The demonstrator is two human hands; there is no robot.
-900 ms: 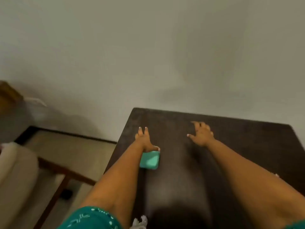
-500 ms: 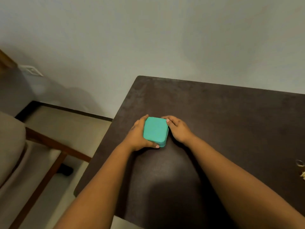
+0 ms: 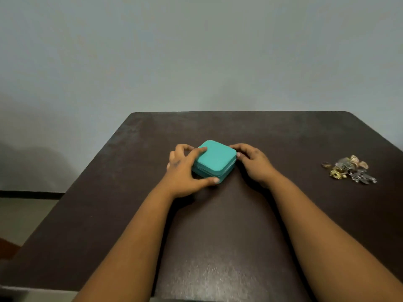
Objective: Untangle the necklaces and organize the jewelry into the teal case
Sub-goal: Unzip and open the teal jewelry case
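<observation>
The teal case [image 3: 214,160] is a small square zip box, closed, lying flat near the middle of the dark table [image 3: 283,136]. My left hand [image 3: 185,171] grips its left side, thumb at the front corner and a finger on the lid. My right hand [image 3: 253,162] touches its right side with the fingertips. A heap of tangled gold and silver jewelry [image 3: 349,171] lies on the table far to the right, apart from both hands.
A plain pale wall [image 3: 196,62] stands right behind the table's far edge. The table's left edge drops to a light floor [image 3: 21,214] with a dark skirting strip.
Both hands came from flat on the table to the case and now hold it nearer the table's middle. The view has swung right, bringing the jewelry heap into sight.
</observation>
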